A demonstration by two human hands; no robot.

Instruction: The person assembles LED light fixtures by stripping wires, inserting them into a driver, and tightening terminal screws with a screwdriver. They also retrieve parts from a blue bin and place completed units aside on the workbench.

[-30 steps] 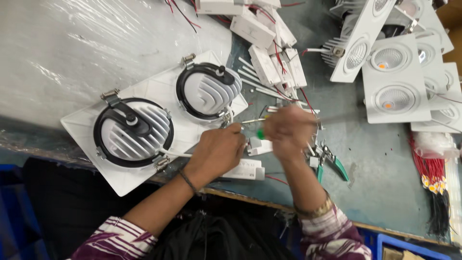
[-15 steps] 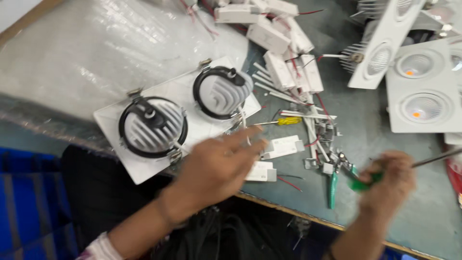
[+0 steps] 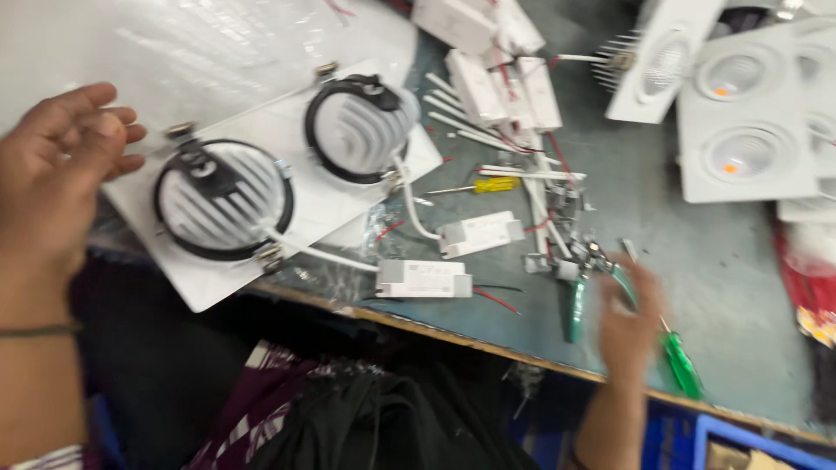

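My left hand (image 3: pixel 61 165) hovers open, fingers apart, just off the left end of a white twin downlight fixture (image 3: pixel 322 209). The fixture lies face down, showing two round finned heat sinks in black rings. White cables run from it to two white driver boxes (image 3: pixel 424 278) near the table's front edge. My right hand (image 3: pixel 627 322) is blurred and lies over a green-handled screwdriver (image 3: pixel 684 365), with fingers stretched out. Whether it grips the tool is unclear. Green-handled pliers (image 3: pixel 575 309) lie just left of that hand.
A yellow-handled screwdriver (image 3: pixel 492 184) and loose white strips lie mid-table. More white driver boxes (image 3: pixel 488 78) sit at the back. Face-up white downlight fixtures (image 3: pixel 749 130) fill the right. Clear plastic sheet (image 3: pixel 174 52) covers the back left. A blue bin (image 3: pixel 749 444) sits below the table edge (image 3: pixel 488 344).
My left hand swung from the driver boxes to the far left of the fixture. My right hand came down with the green screwdriver to the table by the pliers. The view shifted.
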